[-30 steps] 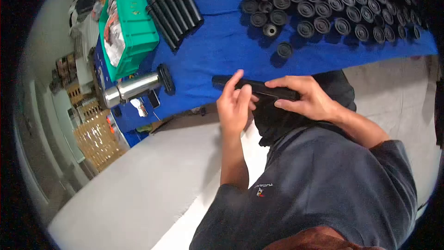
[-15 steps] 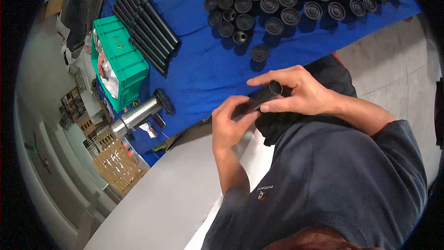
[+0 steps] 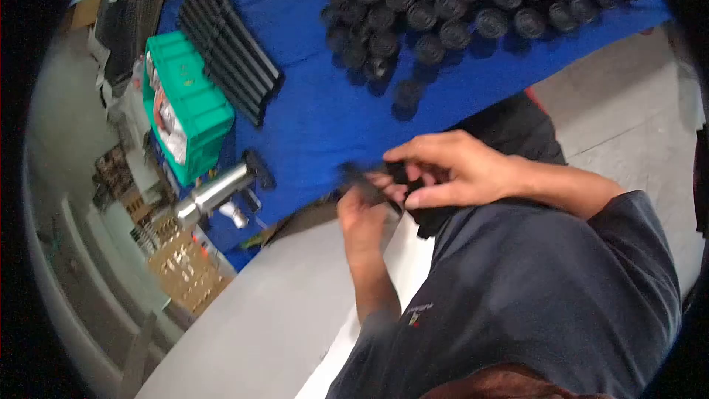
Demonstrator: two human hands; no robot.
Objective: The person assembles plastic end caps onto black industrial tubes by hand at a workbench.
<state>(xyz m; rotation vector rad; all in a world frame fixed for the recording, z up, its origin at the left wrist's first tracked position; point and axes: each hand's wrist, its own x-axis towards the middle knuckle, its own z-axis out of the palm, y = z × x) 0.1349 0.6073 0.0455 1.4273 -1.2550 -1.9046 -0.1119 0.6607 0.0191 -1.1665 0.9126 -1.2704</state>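
In the head view a black tube [image 3: 367,183], smeared by motion, slants through my left hand [image 3: 360,222], whose fingers are wrapped round it. Close by on the right is my right hand [image 3: 461,171], its thumb and fingers curled about a dark piece [image 3: 399,172] near the tube's lower end. I cannot tell whether that piece is separate from the tube. Both hands are over the near edge of the blue cloth [image 3: 310,125], in front of my dark shirt. Beyond them on the cloth stands a single black round-topped part [image 3: 408,94].
Many similar black parts [image 3: 450,6] stand together at the back. On the left, a row of long black tubes [image 3: 229,44] lies beside a green crate [image 3: 199,100]. A silver cylindrical tool [image 3: 220,188] with a black end rests at the cloth's left edge.
The tube has swung down and left with my left hand. My right hand has shifted slightly down and left, and the tube's open end no longer shows. The view has shifted slightly.
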